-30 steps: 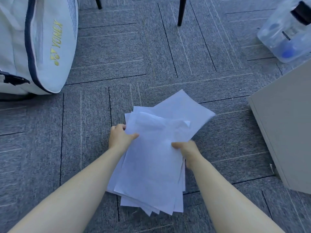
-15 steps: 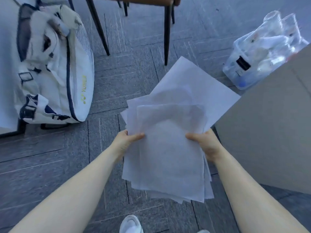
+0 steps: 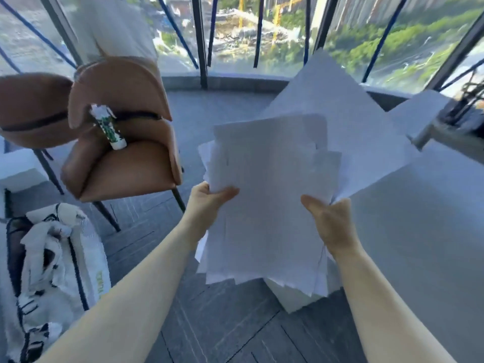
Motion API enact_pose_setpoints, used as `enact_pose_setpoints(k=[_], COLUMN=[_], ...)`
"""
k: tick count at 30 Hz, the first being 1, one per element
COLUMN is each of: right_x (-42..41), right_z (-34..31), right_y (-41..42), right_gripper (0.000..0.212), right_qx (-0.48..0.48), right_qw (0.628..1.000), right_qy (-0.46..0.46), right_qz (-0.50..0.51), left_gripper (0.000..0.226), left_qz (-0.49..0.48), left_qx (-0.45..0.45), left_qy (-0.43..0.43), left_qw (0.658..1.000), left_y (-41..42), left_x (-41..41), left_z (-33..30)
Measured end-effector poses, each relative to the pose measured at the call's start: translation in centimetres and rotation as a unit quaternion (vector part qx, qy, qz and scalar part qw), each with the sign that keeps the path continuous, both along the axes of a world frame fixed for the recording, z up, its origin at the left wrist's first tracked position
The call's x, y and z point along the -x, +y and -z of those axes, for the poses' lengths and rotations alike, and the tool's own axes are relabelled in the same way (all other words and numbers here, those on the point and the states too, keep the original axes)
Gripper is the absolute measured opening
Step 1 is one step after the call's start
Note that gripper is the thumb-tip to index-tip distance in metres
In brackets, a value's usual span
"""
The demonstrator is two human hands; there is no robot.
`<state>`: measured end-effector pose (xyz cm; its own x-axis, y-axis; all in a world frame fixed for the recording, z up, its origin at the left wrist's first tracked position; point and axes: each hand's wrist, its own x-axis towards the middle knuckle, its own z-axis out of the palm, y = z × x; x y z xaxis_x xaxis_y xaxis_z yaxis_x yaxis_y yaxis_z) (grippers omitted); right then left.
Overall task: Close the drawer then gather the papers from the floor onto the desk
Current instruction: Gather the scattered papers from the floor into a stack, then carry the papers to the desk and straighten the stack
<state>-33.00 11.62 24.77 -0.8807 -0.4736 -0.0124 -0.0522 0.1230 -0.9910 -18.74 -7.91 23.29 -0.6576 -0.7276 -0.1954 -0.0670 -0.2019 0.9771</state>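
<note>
A loose stack of white papers (image 3: 272, 189) is held up in the air in front of me, sheets fanned at different angles. My left hand (image 3: 207, 203) grips the stack's left edge, thumb on top. My right hand (image 3: 327, 221) grips its right edge. The papers hang partly over the near left corner of the pale grey desk (image 3: 419, 231), which fills the right side. The drawer is hidden from view.
Two brown leather chairs (image 3: 123, 142) stand at the left; a small white and green tube (image 3: 108, 129) lies on the nearer one. A white sports bag (image 3: 52, 271) sits on the grey carpet at lower left. Dark objects (image 3: 461, 113) sit at the desk's far end. Windows lie behind.
Both hands have lifted the stack from the floor up to desk height. The view has swung upward from the carpet to the chairs, window and desk top.
</note>
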Motion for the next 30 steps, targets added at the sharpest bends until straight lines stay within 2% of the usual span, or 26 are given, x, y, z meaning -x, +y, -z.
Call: enact_pose_setpoints(k=[2,3,6,10,13,18,21,25,30], right_x=[2.0,2.9,6.0,10.5,13.4,16.9,17.5,17.4,18.3], right_z=[-4.1,-5.9,-9.7,-12.2,-12.6,-10.9,-8.2,-4.3,-4.1], right_y=[4.3,6.6,14.1,24.7,32.1,41.1,44.0,45.7,46.8], right_gripper=[0.015,0.009,0.029,0.025,0.031,0.027,0.026,0.025,0.023], right_qx=[0.009,0.019,0.06,0.1,0.132,0.088,0.074,0.036,0.043], right_qw=[0.998,0.996,0.985,0.967,0.96,0.955,0.953,0.953,0.942], right_qy=[0.013,0.018,0.044,0.039,0.029,0.0,-0.042,-0.087,-0.082], right_qz=[0.056,0.085,0.158,0.229,0.245,0.283,0.291,0.287,0.322], left_gripper=[0.009,0.008,0.012,0.01,0.005,0.004,0.011,0.017,0.023], left_qz=[0.062,0.088,0.129,0.163,0.196,0.23,0.267,0.33,0.35], left_qx=[0.03,0.042,0.056,0.059,0.055,0.027,0.042,0.036,0.012], left_qy=[0.016,0.021,0.042,0.083,0.09,0.088,0.051,-0.022,-0.045], left_qw=[0.998,0.995,0.989,0.981,0.975,0.969,0.961,0.943,0.935], left_y=[3.0,4.9,11.0,20.5,27.4,35.8,38.9,40.6,40.5], left_x=[4.2,6.4,12.5,19.9,24.1,29.6,31.5,32.2,34.3], left_z=[-4.1,-5.7,-9.3,-12.0,-12.7,-11.4,-8.2,-3.6,-1.7])
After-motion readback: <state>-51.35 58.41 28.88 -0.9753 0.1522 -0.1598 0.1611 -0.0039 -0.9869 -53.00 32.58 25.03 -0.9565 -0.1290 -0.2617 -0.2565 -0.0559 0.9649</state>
